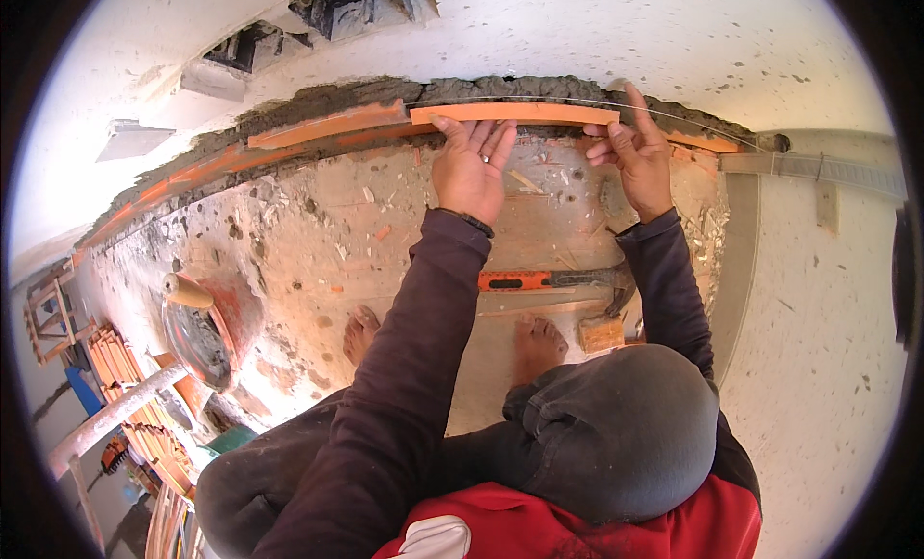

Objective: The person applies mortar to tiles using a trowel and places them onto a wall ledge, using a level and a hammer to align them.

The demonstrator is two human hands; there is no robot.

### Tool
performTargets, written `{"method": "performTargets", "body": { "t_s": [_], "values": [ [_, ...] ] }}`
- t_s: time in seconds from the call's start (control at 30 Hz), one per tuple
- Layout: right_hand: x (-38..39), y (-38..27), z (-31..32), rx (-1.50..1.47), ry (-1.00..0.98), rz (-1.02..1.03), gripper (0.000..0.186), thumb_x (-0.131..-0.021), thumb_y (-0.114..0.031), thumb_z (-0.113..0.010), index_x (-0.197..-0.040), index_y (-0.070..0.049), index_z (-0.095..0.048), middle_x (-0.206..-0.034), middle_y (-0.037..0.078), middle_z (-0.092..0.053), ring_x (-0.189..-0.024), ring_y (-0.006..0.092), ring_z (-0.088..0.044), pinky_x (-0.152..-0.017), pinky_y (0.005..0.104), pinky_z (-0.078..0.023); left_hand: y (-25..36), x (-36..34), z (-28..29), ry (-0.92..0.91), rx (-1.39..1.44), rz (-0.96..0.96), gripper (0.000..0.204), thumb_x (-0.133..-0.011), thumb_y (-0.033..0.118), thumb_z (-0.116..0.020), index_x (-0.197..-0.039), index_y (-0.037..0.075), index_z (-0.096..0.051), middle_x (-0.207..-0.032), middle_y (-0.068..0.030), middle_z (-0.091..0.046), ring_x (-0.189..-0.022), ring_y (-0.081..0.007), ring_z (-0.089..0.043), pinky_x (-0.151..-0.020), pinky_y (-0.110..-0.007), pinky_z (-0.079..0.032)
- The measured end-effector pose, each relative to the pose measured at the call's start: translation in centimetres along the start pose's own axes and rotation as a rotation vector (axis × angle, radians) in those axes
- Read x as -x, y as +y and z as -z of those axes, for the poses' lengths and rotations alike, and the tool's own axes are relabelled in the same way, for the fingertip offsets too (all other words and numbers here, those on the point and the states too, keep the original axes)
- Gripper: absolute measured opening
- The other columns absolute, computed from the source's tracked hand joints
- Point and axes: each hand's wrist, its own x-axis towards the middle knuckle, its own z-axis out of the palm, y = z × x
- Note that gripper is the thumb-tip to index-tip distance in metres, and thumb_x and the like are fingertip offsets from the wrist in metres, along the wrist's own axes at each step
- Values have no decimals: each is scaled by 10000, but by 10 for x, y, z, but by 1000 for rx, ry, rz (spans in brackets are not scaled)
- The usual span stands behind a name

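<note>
A long, narrow orange terracotta tile strip (520, 113) lies along the mortar bed at the base of the white wall, with both my hands at its near edge. My left hand (469, 169) is palm up near its left half, thumb and fingertips against the lower edge. At the right end, my right hand (640, 165) has its thumb and curled fingers against the strip, while the index finger points up beside a taut string (688, 116). Rough grey mortar (520, 88) shows behind the strip. Another orange tile strip (327, 126) adjoins it on the left.
A hammer with an orange handle (515, 281) lies before my bare feet, near a wooden block (602, 334). At left are a round pan (199, 343) with a wooden-handled tool, and stacked orange strips (135, 395). Tile chips litter the floor. Holes (351, 6) break the wall.
</note>
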Motion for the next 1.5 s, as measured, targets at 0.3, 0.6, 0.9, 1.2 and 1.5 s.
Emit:
{"method": "performTargets", "body": {
  "t_s": [0.3, 0.6, 0.9, 1.2, 1.5],
  "values": [
    [2, 13, -12, -97, 155, 20, 505, -979, -135, -581, -1439, -17, -407, -961, 154, -694, -716, 156, -667, -637, 279, -572, -22, 6, -24, 160, 33, -17, 736, -947, 495, -520, -1468, 38, -274, -1498, -198, -307, -1230, -325, -520, -982, -378, -531],
    [7, 18, -19, -153, 275, 39, 433, -964, -112, -605, -1347, 51, -486, -944, 134, -685, -729, 161, -665, -635, 281, -565, -24, 5, -32, 240, 85, -12, 700, -948, 497, -530, -1473, 87, -314, -1495, -143, -339, -1224, -299, -527, -964, -346, -531],
    [5, 18, -27, -177, 372, 77, 210, -954, -91, -614, -1122, 33, -597, -902, 111, -676, -751, 169, -668, -662, 286, -577, -35, 0, -37, 283, 135, -82, 714, -931, 450, -591, -1433, 17, -327, -1406, -173, -398, -1261, -305, -494, -1075, -370, -457],
    [1, 17, -27, -221, 411, 51, 149, -938, -66, -626, -1039, 39, -596, -884, 128, -672, -729, 190, -669, -643, 291, -575, -42, -8, -41, 391, 158, -106, 535, -891, 413, -685, -1155, -3, -480, -1189, -128, -547, -1124, -277, -579, -989, -375, -500],
    [0, 15, -28, -332, 421, 15, 122, -937, -64, -629, -1016, 27, -611, -893, 113, -668, -770, 192, -670, -660, 292, -579, -39, -6, -48, 454, 151, -90, 523, -887, 390, -706, -1164, 5, -487, -1149, -116, -586, -1063, -257, -611, -926, -364, -523]
  ]
}}
